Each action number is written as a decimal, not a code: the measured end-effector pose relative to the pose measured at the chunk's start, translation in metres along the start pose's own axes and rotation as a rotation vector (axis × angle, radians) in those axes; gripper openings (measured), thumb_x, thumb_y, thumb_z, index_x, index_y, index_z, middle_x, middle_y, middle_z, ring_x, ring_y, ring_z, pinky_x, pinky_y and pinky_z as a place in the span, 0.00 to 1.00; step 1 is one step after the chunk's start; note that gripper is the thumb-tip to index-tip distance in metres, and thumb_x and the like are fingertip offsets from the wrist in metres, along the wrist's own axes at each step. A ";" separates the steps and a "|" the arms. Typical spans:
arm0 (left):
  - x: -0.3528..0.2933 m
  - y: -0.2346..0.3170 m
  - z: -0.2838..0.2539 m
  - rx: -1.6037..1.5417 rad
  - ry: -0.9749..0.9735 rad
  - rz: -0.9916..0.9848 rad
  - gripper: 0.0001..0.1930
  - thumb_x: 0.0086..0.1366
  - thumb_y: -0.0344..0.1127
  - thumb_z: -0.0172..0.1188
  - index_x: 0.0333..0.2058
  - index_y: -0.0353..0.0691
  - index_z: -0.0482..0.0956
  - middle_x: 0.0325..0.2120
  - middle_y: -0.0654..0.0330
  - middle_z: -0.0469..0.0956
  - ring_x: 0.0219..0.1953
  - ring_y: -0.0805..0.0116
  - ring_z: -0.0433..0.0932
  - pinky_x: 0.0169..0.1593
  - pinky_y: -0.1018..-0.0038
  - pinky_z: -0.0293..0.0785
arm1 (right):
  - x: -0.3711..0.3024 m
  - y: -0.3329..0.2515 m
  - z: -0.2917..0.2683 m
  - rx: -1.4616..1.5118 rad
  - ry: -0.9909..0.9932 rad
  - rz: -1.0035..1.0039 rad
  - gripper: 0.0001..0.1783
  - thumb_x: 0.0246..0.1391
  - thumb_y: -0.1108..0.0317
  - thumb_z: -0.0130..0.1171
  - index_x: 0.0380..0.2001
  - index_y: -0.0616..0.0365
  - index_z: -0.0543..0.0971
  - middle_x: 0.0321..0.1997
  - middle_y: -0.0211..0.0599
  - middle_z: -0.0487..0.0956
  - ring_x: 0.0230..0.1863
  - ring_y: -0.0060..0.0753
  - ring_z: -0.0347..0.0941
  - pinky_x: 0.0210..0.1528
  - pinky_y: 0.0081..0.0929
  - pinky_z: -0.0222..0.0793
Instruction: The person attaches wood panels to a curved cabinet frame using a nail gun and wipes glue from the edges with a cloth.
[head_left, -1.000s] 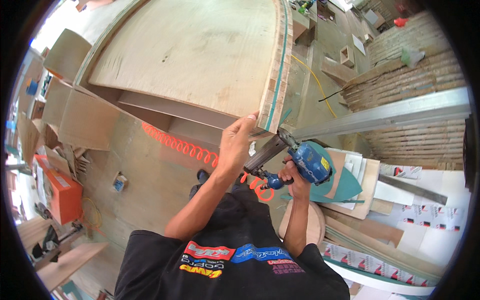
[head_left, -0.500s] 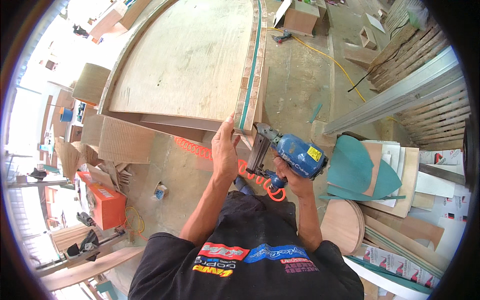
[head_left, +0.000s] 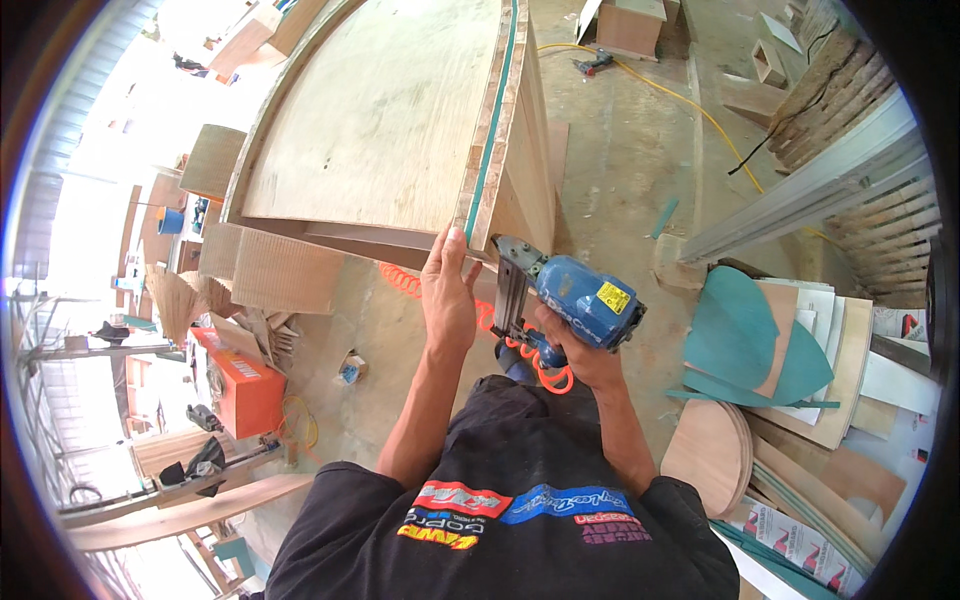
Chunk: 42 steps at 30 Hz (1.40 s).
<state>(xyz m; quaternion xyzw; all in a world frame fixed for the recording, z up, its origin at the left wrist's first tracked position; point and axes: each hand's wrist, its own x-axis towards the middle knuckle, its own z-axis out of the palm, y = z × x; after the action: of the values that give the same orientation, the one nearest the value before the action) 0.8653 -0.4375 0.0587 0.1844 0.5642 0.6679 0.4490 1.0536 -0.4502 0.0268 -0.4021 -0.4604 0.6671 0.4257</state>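
Observation:
A large pale plywood cabinet (head_left: 370, 130) with a curved far end lies before me. A thin teal strip (head_left: 490, 140) runs along its right rim, between rows of small wood blocks. At the near corner, the fingertips of my left hand (head_left: 449, 300) rest on the rim by the strip's end, fingers stretched out. My right hand (head_left: 578, 348) is closed around the grip of a blue pneumatic nail gun (head_left: 585, 300). The gun's nose is against or very close to the cabinet's near right corner. From its handle trails a coiled orange air hose (head_left: 553, 378), passing behind my left wrist.
Teal and plain board offcuts (head_left: 735, 330) are stacked at the right, near a grey metal post (head_left: 800, 185). A cordless drill (head_left: 593, 64) and yellow cable (head_left: 690, 100) lie on the floor ahead. To the left stand ribbed panels (head_left: 285, 270) and an orange box (head_left: 240, 380).
The nail gun's nose has shifted slightly left and up, closer to the cabinet corner. More of the cabinet's right side shows. My left hand keeps its place at the corner.

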 end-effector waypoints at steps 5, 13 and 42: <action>0.001 0.002 0.003 0.005 0.020 0.019 0.18 0.73 0.50 0.56 0.52 0.44 0.77 0.49 0.67 0.79 0.53 0.72 0.74 0.58 0.62 0.65 | 0.000 -0.007 -0.003 -0.060 0.000 0.016 0.15 0.56 0.61 0.71 0.41 0.58 0.83 0.34 0.29 0.83 0.33 0.23 0.78 0.38 0.26 0.74; 0.009 0.024 -0.003 0.060 -0.088 -0.074 0.23 0.70 0.47 0.59 0.58 0.41 0.75 0.47 0.67 0.78 0.51 0.74 0.73 0.56 0.65 0.64 | 0.002 -0.013 -0.004 -0.039 0.024 0.036 0.13 0.55 0.62 0.72 0.37 0.58 0.81 0.28 0.25 0.79 0.29 0.19 0.74 0.33 0.24 0.71; 0.008 0.015 -0.002 0.010 -0.095 -0.065 0.22 0.70 0.53 0.58 0.54 0.45 0.74 0.47 0.62 0.79 0.51 0.68 0.75 0.57 0.59 0.66 | 0.004 -0.008 -0.004 0.040 -0.027 0.036 0.18 0.55 0.64 0.71 0.46 0.63 0.81 0.46 0.36 0.85 0.47 0.26 0.81 0.49 0.30 0.76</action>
<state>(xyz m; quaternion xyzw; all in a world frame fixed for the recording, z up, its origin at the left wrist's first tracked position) 0.8538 -0.4318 0.0703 0.2000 0.5513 0.6405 0.4958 1.0579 -0.4434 0.0324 -0.3927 -0.4453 0.6892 0.4154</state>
